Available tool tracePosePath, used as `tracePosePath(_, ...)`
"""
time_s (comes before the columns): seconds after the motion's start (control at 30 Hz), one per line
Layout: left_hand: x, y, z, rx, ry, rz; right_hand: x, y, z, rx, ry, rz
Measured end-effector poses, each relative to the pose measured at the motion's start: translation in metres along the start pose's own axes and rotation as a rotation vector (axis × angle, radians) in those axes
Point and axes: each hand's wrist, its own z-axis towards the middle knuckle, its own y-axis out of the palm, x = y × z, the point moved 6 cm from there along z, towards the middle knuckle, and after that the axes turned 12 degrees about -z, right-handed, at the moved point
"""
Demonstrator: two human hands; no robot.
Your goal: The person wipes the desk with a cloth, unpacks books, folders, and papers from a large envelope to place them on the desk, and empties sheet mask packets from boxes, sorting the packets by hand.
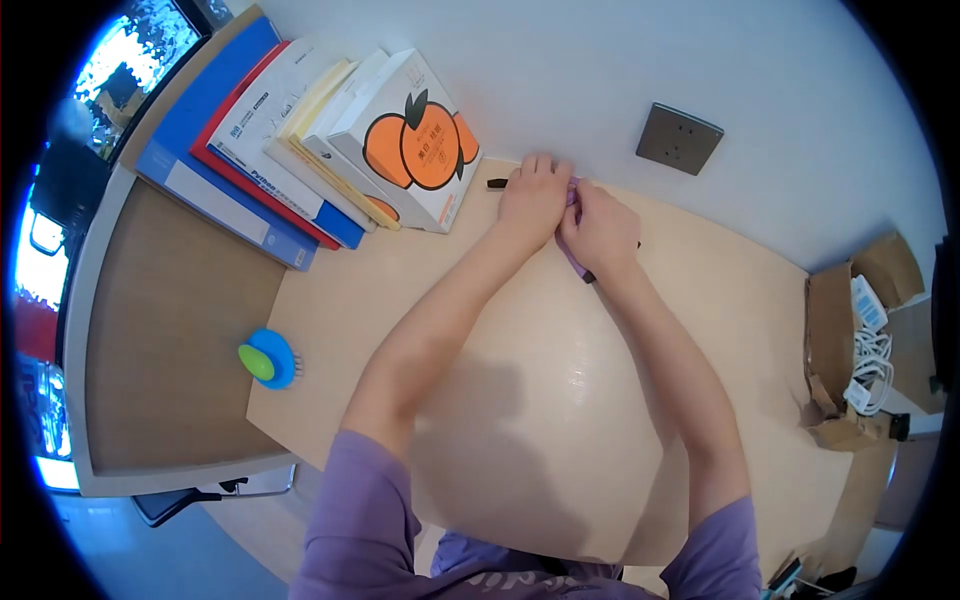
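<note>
Both hands are side by side at the back of the desk, close to the wall. My left hand (pixel 536 202) is curled over a slim thing whose black end (pixel 497 184) sticks out on its left. My right hand (pixel 602 225) touches it and is closed around a slim purple thing (pixel 573 258) with a dark tip pointing down toward me. A bit of purple also shows between the two hands. Whether these ends belong to one thing or two is hidden under my fingers, and I cannot make out its kind.
Left of my hands stand a white box with orange fruit (pixel 425 145), several books and a blue binder (pixel 225 205). A blue-green brush (pixel 268 358) lies near the desk's left panel. On the wall is a dark socket (pixel 679 138). An open cardboard box (pixel 830 340) with white cables stands right.
</note>
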Motion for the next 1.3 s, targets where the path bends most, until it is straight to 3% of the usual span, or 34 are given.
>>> tracePosePath(0.07,-0.007,0.006,0.005,0.036,-0.067,-0.096,0.003,0.006,0.007,0.019,0.007,-0.052)
tracePosePath(0.17,-0.009,0.01,0.003,0.026,-0.178,-0.153,0.002,0.008,0.011,-0.145,0.088,-0.13)
tracePosePath(0.47,0.006,0.004,-0.016,-0.046,-0.324,-0.119,0.0,0.003,-0.018,-0.118,0.14,-0.111)
tracePosePath(0.67,0.037,-0.033,-0.077,-0.146,-0.205,-0.148,-0.019,-0.044,-0.078,-0.185,0.012,-0.116)
tracePosePath(0.77,0.055,-0.054,-0.114,-0.184,-0.163,-0.135,-0.032,-0.068,-0.112,-0.1,-0.05,-0.004)
tracePosePath(0.93,0.083,-0.106,-0.182,-0.211,-0.114,-0.157,-0.072,-0.101,-0.17,-0.213,-0.143,0.101)
tracePosePath(1.0,0.093,-0.13,-0.212,-0.212,-0.128,-0.168,-0.088,-0.11,-0.195,-0.152,-0.23,0.158)
tracePosePath(1.1,0.1,-0.165,-0.259,-0.223,-0.146,-0.163,-0.119,-0.117,-0.228,-0.298,-0.348,0.15)
tracePosePath(1.3,0.086,-0.232,-0.324,-0.288,-0.27,-0.224,-0.189,-0.124,-0.262,-0.283,-0.61,0.328)
